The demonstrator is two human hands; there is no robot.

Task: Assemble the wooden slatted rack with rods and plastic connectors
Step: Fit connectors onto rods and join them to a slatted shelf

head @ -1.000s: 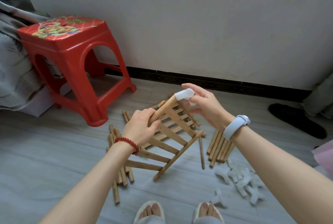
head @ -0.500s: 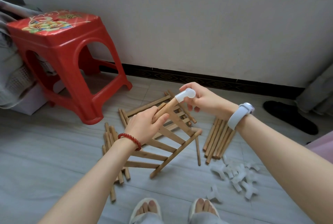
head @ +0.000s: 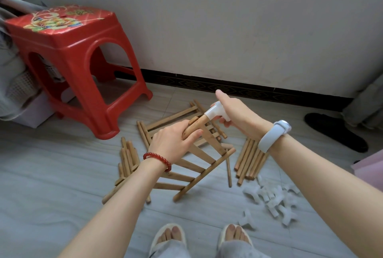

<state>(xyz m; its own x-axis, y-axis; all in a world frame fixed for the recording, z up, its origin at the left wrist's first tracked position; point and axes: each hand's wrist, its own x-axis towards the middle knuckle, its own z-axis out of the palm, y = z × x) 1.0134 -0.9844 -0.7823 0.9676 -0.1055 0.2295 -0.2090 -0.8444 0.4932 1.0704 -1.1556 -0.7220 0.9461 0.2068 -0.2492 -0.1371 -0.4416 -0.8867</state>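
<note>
Change: since a second ago the right hand (head: 238, 114) has rolled over the white plastic connector (head: 215, 111), thumb now pointing up, and the slatted panel (head: 199, 154) sits lower in the frame.
Red plastic stool (head: 68, 50): upper left, on the grey floor (head: 51, 174) near the wall.
Loose rods (head: 128, 158): a bundle lying left of centre, partly under the left forearm.
Left hand (head: 172, 143): clenched around the panel's upper rail, just below its top end; a red bead bracelet (head: 157, 159) circles the wrist.
Slatted panel: centre, held tilted, its lower end near the floor.
Connector: capped on the rail's top end, centre.
Right hand: grasping the connector; a pale wristband (head: 273, 135) on the wrist.
Rod bundle (head: 248, 158): right of the panel.
Spare connectors (head: 271, 197): scattered lower right.
</note>
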